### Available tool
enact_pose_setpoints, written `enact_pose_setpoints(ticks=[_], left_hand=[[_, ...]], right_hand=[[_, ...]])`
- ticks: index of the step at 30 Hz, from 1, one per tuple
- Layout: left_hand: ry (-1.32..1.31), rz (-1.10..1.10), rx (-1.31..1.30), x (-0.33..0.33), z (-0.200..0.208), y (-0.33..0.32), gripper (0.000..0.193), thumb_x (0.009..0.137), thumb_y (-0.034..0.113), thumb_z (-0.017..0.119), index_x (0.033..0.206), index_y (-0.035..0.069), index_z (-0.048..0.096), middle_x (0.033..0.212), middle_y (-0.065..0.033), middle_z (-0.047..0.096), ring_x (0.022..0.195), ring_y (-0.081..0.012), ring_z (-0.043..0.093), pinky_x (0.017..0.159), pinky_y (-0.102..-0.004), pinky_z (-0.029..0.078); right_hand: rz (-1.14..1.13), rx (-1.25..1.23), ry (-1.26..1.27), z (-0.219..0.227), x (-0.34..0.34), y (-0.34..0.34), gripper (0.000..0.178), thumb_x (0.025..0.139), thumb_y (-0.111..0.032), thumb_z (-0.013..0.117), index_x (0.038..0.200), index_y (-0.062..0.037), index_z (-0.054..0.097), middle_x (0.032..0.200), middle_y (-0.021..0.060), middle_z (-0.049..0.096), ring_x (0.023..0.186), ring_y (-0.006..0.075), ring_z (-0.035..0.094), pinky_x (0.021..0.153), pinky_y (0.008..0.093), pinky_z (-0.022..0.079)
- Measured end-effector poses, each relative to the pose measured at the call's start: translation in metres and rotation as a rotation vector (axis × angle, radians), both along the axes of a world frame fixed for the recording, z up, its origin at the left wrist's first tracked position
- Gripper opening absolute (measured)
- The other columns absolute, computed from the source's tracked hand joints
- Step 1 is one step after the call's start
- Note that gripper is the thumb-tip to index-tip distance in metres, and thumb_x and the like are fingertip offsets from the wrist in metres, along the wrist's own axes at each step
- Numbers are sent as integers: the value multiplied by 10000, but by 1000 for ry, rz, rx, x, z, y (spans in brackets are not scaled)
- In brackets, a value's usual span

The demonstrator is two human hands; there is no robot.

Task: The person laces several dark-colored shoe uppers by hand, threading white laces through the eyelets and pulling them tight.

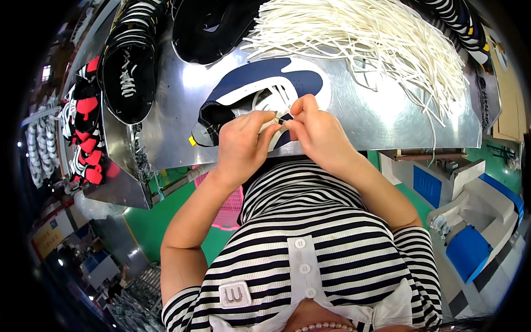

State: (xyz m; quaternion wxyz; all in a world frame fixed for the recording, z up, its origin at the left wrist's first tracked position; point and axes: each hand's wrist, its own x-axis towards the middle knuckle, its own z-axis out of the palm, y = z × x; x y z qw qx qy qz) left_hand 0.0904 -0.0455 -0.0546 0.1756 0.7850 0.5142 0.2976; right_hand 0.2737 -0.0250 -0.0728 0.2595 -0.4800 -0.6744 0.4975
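A navy and white shoe upper (260, 74) lies on the metal table with its dark-lined opening toward me and a yellow tab at its left end. Over its lacing area, my left hand (246, 138) and my right hand (315, 130) meet with pinched fingertips. Between them runs a thin, pale shoelace (280, 118), gripped by both hands. White lacing (271, 98) shows in the upper just beyond my fingers. My fingertips cover part of the eyelet edge, so how the lace passes there is hidden.
A big heap of loose white shoelaces (365, 33) spreads over the table's far right. Black shoe uppers (128, 83) are stacked at the left, another black upper (207, 30) lies at the back. A pink basket (228, 210) stands below the table's near edge (182, 161).
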Motion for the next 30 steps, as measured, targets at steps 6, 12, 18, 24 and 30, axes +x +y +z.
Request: enact_pose_setpoints(ticks=[6, 12, 18, 24, 30], left_hand=[[-71, -240, 64, 3, -1, -6, 277, 765, 42, 762, 995, 26, 608, 800, -128, 657, 663, -312, 624, 591, -379, 482], [-37, -254, 176, 9, -10, -5, 218, 787, 55, 742, 936, 55, 584, 700, -57, 570, 561, -250, 524, 549, -355, 420], [-28, -150, 259, -1, -13, -17, 322, 749, 25, 790, 945, 65, 538, 686, -65, 579, 534, -237, 478, 529, -336, 375], [31, -302, 307, 1, -12, -20, 408, 725, 10, 798, 1008, 76, 511, 791, -65, 657, 565, -210, 550, 541, -327, 389], [47, -371, 409, -2, -20, -23, 244, 760, 65, 676, 982, 46, 579, 878, -77, 663, 661, -195, 585, 582, -311, 435]], right_hand=[[258, 9, -231, 35, 31, 12, 266, 890, -115, 632, 1022, 19, 444, 715, 214, 632, 723, 400, 653, 642, 480, 493], [-30, -50, -92, 3, 3, -19, 196, 967, -178, 530, 1044, -21, 442, 694, 192, 626, 692, 403, 639, 616, 494, 479], [80, 56, -215, 66, 51, -1, 189, 868, -132, 680, 1019, -38, 618, 762, 129, 667, 661, 293, 644, 594, 351, 480], [379, 183, -187, 38, 16, 24, 202, 861, -160, 643, 1024, -45, 675, 768, 173, 684, 728, 332, 664, 650, 399, 512], [410, 138, -267, 34, 23, 15, 194, 871, -169, 657, 1006, -32, 683, 719, 164, 664, 676, 315, 655, 648, 383, 507]])
